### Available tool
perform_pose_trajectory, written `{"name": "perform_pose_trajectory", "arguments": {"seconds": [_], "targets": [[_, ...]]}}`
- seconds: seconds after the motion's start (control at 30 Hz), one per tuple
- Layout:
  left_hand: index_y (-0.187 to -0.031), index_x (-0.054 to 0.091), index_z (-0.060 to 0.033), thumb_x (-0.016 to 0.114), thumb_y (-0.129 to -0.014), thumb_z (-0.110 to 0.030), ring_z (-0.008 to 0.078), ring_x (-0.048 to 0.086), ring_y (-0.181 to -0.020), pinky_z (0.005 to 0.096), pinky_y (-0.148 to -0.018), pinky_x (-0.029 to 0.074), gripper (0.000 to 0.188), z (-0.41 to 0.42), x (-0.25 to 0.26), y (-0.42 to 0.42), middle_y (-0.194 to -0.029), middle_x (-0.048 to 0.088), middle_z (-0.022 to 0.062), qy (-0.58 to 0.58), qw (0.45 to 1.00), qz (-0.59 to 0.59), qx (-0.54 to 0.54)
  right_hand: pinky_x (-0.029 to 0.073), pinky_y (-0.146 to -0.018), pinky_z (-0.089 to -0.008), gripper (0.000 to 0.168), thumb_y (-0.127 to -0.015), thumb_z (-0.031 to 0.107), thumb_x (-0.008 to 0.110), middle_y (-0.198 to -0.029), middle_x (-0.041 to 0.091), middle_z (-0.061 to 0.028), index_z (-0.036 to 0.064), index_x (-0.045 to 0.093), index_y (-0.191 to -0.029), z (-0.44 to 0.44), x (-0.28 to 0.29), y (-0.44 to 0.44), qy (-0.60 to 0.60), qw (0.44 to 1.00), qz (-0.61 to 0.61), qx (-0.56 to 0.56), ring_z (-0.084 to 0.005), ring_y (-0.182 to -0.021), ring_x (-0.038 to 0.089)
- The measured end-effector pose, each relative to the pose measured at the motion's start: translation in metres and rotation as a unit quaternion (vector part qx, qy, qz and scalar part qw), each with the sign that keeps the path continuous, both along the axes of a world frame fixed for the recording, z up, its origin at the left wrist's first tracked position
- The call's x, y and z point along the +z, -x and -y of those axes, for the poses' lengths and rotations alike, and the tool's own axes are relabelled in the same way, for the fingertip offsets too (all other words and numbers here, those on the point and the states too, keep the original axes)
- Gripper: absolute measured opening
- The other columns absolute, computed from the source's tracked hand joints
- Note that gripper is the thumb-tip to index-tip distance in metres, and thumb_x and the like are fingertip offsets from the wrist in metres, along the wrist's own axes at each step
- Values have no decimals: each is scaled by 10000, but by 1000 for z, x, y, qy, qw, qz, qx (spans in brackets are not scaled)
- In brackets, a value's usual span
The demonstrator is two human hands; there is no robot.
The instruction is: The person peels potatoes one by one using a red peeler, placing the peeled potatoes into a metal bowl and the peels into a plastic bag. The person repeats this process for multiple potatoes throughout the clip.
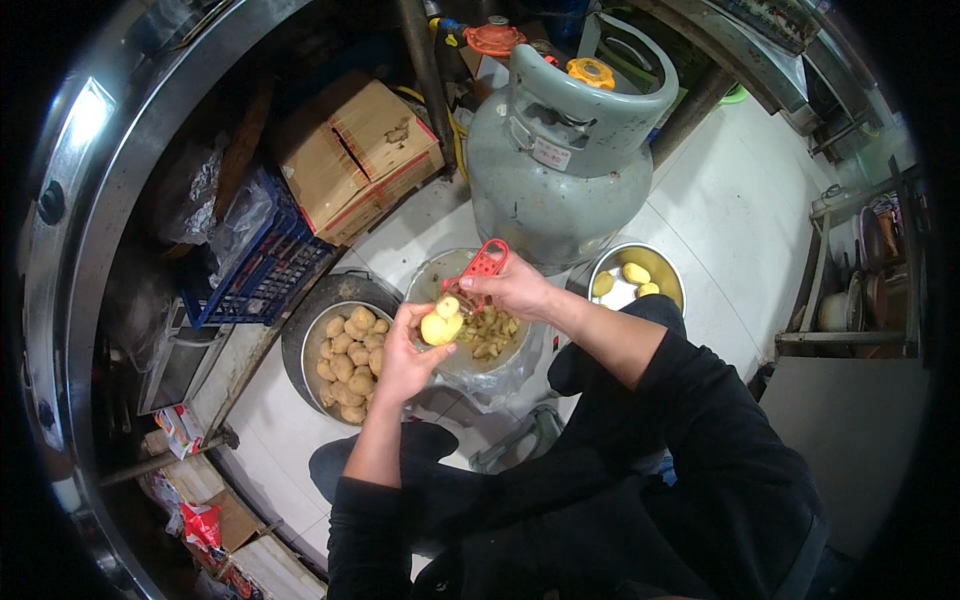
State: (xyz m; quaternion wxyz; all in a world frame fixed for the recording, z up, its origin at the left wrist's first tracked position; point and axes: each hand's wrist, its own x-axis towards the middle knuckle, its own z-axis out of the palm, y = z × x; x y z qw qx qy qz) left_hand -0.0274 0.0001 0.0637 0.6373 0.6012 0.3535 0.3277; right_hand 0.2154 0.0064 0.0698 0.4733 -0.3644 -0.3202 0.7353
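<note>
Between the fingers of my left hand [405, 360] is a yellow peeled potato [441, 324] with a small knob at its top. My right hand [517, 289] grips a red peeler [486, 261] with a perforated handle, its head close to the potato. Both hands are above a bin [433, 268] lined with a clear plastic bag and holding a heap of potato peelings [489, 334]. Left of it, unpeeled potatoes [352, 356] fill a round metal bowl [309, 384]. On the right, several peeled potatoes [636, 273] lie in a metal pot [673, 264].
A grey gas cylinder [559, 202] with a yellow valve knob [591, 73] stands just beyond the bin. Cardboard boxes [375, 142] and a blue plastic crate [259, 262] sit on a low shelf at left. A metal rack [847, 337] holds cookware at right.
</note>
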Motion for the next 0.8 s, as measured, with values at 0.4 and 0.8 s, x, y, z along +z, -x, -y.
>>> {"name": "perform_pose_trajectory", "arguments": {"seconds": [0.4,0.8], "targets": [[-1180,572,-10,831,-708,6,237,641,-1042,346,-894,530,539,2,13,-2,-1126,628,122,-137,981,-135,30,565,-746,-281,148,-922,130,748,-976,753,-57,1,714,-986,-2,2,4,-30,989,146,-19,-92,-834,665],[-1202,559,-5,800,-743,18,270,637,-1077,380,-922,521,520,4,33,-4,-1144,643,150,-306,930,-205,11,546,-798,-290,142,-930,97,723,-998,747,-69,2,710,-1035,2,-1,8,10,999,45,-4,-129,-881,669]]}}
